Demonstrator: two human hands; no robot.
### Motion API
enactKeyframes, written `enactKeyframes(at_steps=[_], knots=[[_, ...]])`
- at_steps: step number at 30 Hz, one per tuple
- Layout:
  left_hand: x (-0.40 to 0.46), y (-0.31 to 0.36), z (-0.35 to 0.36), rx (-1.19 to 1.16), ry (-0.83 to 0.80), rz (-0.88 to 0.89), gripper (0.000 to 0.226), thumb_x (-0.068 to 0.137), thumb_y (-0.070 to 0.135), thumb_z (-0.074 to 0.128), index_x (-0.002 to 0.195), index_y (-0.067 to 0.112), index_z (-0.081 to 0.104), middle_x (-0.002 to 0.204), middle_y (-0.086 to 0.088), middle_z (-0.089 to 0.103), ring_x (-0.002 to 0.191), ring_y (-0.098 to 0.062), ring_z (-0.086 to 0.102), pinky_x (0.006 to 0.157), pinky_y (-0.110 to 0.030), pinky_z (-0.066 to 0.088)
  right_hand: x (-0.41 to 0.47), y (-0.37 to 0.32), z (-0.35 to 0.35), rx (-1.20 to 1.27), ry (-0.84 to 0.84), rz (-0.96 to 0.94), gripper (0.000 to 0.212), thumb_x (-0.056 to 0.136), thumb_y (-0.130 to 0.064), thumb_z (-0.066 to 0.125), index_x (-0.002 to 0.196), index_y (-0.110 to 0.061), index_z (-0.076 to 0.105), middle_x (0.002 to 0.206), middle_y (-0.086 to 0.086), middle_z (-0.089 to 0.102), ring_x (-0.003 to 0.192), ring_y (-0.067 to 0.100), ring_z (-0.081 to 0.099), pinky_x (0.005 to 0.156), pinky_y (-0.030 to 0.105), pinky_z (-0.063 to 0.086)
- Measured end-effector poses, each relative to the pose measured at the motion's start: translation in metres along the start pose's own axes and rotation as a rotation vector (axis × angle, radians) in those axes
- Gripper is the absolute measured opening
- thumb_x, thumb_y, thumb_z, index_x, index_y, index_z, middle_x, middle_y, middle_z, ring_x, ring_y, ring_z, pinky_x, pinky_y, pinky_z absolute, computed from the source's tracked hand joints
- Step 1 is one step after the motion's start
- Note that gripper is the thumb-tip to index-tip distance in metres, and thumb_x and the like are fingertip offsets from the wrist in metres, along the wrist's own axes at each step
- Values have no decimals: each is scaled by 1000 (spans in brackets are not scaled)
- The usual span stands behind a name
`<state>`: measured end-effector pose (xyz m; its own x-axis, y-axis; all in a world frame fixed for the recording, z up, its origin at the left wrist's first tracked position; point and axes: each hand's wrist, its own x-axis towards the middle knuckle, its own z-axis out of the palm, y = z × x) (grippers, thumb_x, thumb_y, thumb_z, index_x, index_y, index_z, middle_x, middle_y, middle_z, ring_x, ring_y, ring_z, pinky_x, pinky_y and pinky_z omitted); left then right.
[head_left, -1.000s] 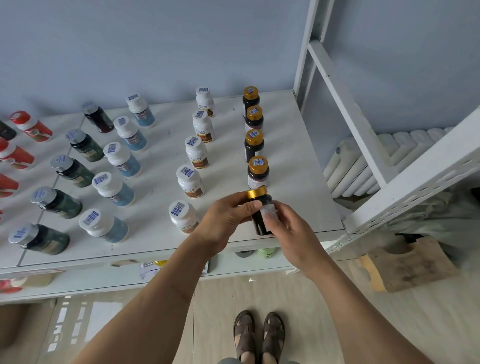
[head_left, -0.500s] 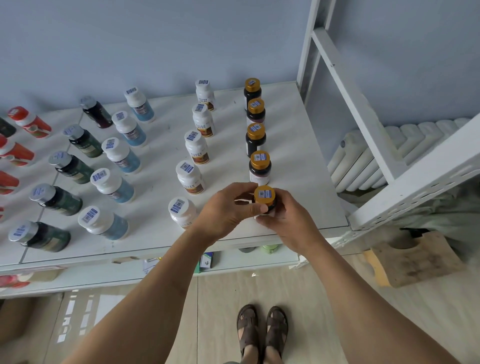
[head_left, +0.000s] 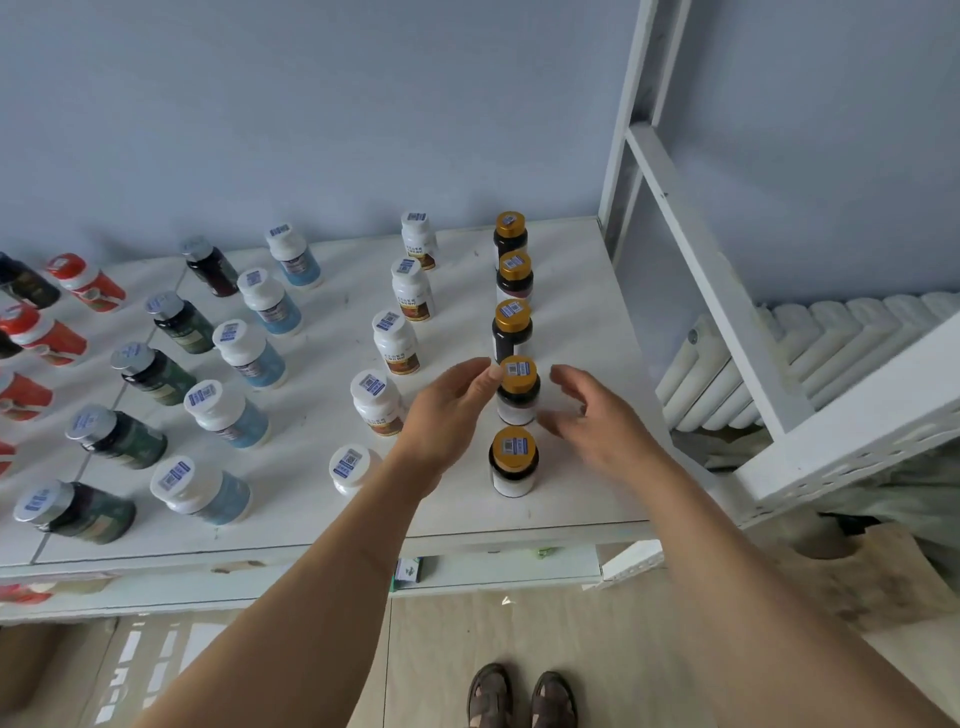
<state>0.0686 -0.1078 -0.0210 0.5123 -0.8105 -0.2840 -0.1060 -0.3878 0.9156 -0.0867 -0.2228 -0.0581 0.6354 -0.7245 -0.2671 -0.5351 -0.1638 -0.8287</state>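
Head view shows both hands with nothing in them: the left hand (head_left: 447, 415) and the right hand (head_left: 597, 423) have loosely spread fingers and flank a gold-capped bottle (head_left: 518, 402), the left fingertips (head_left: 488, 371) right at the edge of its cap; whether they touch cannot be told. That bottle stands upright on the white shelf (head_left: 587, 322), second from the front in a straight row of five like it, with the front bottle (head_left: 513, 470) just before it, near the shelf edge. It is small and dark-bodied, with a pale label round its lower part and a blue-and-white code sticker on the gold lid. It is probably light, rigid and smooth-sided, so it could slip or tip and knock its close neighbours; a pinch round the ribbed cap, or thumb and fingers on opposite sides of the body, looks the safest hold. Left of the row stands a line of white bottles (head_left: 395, 345), then blue-labelled bottles (head_left: 249, 358) and dark green ones (head_left: 156, 374). A radiator (head_left: 810, 343) sits to the right.
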Motion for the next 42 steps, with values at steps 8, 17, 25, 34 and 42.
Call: enactKeyframes(at_steps=[8,17,25,34,42], knots=[[25,7,2,-94,-159,-5,40,91,44,65,129,31,61,117,14,68,111,-3,61,87,-18,43,23,-16,5,-42,-43,-42,56,86,-40,74,136,-32,50,130,-11,63,118,11,57,99,30,44],[38,28,-13,-240,-328,87,43,88,37,68,122,12,66,117,-10,71,111,-31,65,100,-46,51,-13,-42,-17,283,-3,-68,38,92,-36,67,129,-31,57,111,-21,71,106,-2,65,90,20,49],[36,29,-14,-249,-283,57,46,78,41,75,115,15,71,112,-9,74,109,-32,66,106,-50,46,-20,-39,1,289,33,-57,39,92,-45,64,128,-36,53,117,-19,66,108,-1,63,98,29,52],[35,42,-18,-295,-279,82,51,76,40,76,120,15,69,117,-6,72,115,-25,64,110,-46,41,-16,-49,-5,347,34,-128,34,91,-39,66,122,-41,52,113,-23,68,105,-3,65,86,16,51],[35,45,-18,-268,-270,87,41,84,34,71,120,16,68,115,-6,72,110,-29,65,105,-46,46,-15,-56,-7,332,40,-122,37,89,-54,62,122,-45,47,114,-24,63,102,-9,61,84,20,51]])
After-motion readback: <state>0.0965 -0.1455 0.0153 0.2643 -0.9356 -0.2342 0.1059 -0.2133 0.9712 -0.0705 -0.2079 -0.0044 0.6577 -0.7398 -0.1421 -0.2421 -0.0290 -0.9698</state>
